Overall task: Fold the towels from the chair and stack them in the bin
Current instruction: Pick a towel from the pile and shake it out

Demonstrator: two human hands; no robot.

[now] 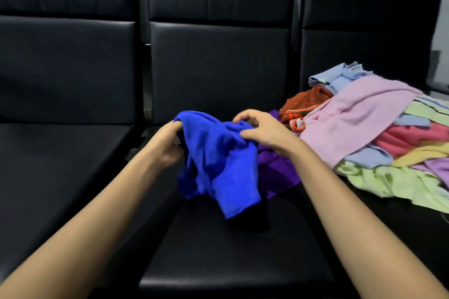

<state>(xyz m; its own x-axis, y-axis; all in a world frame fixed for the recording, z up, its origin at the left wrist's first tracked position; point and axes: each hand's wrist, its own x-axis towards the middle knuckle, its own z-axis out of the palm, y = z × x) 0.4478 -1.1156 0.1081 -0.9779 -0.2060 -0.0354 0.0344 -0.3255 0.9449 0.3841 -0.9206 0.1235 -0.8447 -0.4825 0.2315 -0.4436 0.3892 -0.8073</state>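
Head view — one blue towel [218,160] in left hand [167,145] and right hand [262,131]

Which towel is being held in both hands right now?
The bright blue towel; the left hand and right hand grip it, the other towels lie unheld in a heap.

1. We see three black padded chairs in a row: left chair [65,68], middle chair [218,68], right chair [364,31].
2. Upholstery looks smooth, leather-like, w/ horizontal seams across the backrests; narrow gaps btwn chairs.
3. Pale grey wall [442,26] shows at far right & as a sliver btwn middle & right backrests.
4. Light is dim, w/ soft sheen on seat fronts & backrest tops.
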